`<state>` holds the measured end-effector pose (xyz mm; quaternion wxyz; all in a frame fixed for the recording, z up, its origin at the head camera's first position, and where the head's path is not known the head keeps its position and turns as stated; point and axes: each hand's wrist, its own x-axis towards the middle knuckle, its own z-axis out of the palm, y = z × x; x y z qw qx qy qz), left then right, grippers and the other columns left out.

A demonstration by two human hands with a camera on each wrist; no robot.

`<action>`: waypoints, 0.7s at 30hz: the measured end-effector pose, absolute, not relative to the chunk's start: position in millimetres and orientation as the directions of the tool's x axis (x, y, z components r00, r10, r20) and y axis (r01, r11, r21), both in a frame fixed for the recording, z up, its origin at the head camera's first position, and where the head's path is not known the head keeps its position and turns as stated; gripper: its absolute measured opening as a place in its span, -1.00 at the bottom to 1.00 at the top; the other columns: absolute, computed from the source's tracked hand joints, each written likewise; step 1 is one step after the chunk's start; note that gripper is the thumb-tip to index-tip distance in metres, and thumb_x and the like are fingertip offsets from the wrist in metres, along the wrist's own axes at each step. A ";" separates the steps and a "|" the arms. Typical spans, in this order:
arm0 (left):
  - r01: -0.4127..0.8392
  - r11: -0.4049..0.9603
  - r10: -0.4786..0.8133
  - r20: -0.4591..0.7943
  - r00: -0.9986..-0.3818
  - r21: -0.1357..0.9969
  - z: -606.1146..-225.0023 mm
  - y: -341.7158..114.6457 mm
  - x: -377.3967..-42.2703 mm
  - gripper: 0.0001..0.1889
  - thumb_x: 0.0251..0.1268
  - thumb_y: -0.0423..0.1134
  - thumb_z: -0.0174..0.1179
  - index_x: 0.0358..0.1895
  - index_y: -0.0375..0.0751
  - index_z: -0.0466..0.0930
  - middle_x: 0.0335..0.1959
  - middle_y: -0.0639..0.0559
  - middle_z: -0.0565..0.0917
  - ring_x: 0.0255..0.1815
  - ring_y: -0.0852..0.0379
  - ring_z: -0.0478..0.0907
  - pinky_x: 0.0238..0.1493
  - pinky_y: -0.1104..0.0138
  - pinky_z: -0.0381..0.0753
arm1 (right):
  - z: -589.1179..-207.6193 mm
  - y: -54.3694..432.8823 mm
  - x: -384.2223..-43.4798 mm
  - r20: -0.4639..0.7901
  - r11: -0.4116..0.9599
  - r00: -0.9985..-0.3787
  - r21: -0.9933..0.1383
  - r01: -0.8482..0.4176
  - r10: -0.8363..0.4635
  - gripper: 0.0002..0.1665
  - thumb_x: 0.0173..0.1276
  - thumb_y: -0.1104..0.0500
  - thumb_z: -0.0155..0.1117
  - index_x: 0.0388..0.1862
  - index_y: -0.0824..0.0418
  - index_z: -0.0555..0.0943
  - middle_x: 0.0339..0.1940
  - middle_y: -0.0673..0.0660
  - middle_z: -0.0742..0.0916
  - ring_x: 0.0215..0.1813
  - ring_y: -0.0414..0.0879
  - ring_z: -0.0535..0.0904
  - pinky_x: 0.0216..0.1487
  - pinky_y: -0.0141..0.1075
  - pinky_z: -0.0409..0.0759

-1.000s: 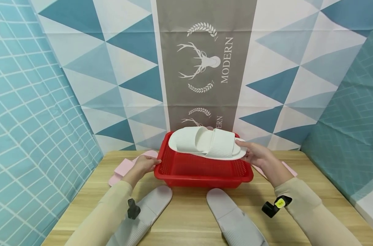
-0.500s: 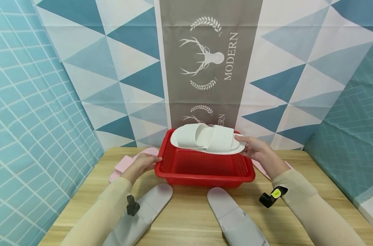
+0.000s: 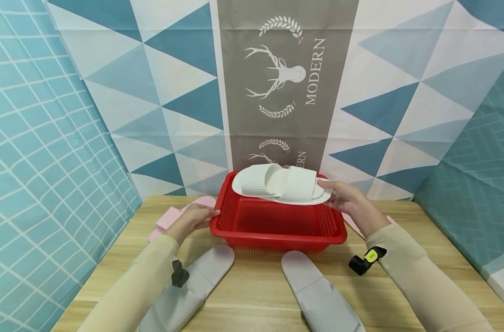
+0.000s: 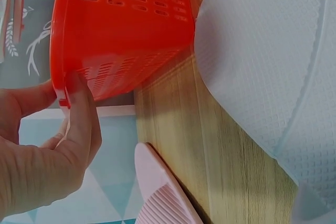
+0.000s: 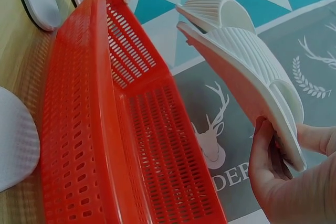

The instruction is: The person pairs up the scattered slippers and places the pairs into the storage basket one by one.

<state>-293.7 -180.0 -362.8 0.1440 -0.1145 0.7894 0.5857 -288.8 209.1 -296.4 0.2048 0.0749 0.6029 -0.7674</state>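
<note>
In the head view my right hand (image 3: 347, 199) holds a pair of white slippers (image 3: 301, 184) by one end, thumb on top. The slippers overlap each other, their ribbed straps facing up, and hang over the back of a red plastic basket (image 3: 276, 240). The right wrist view shows the white slippers (image 5: 236, 56) from the side, above the basket's perforated wall (image 5: 168, 145). My left hand (image 3: 195, 217) pinches the basket's left rim. In the left wrist view, the left hand's thumb and fingers lie on either side of that rim (image 4: 62, 56).
Two grey slippers (image 3: 210, 272) (image 3: 314, 286) lie on the wooden table (image 3: 256, 295) before the basket. One pink slipper (image 3: 168, 217) lies left of it, another pink slipper (image 3: 353, 225) at right, partly behind my right arm. A patterned curtain (image 3: 185, 92) stands behind.
The white slippers have risen slightly in the head view, showing more of the basket's inside. The whole view has also shifted a little. Both hands keep their holds.
</note>
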 end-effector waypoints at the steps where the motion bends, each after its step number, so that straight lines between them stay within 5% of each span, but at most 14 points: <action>1: -0.353 0.287 -0.010 -0.365 -0.931 0.891 -362.9 -180.2 -294.0 -0.61 0.31 -0.36 0.13 0.13 -0.53 0.46 -0.21 -0.13 0.66 -0.37 0.22 0.65 -0.11 0.30 0.73 | -296.2 209.1 -289.4 -0.363 -0.188 -0.904 -0.894 0.406 -0.224 -0.80 0.45 0.16 0.08 0.01 0.11 0.41 -0.43 -0.08 0.78 -0.32 -0.23 0.71 -0.20 -0.43 0.69; 21: -0.329 0.273 0.034 -0.351 -0.936 0.904 -364.5 -180.5 -291.8 -0.57 0.34 -0.37 0.10 0.19 -0.58 0.37 -0.23 -0.12 0.61 -0.25 0.11 0.69 0.00 0.19 0.70 | -296.6 207.9 -299.6 -0.378 -0.192 -0.898 -0.887 0.421 -0.223 -0.84 0.46 0.18 0.06 -0.02 0.09 0.43 -0.44 -0.07 0.78 -0.32 -0.23 0.71 -0.19 -0.43 0.67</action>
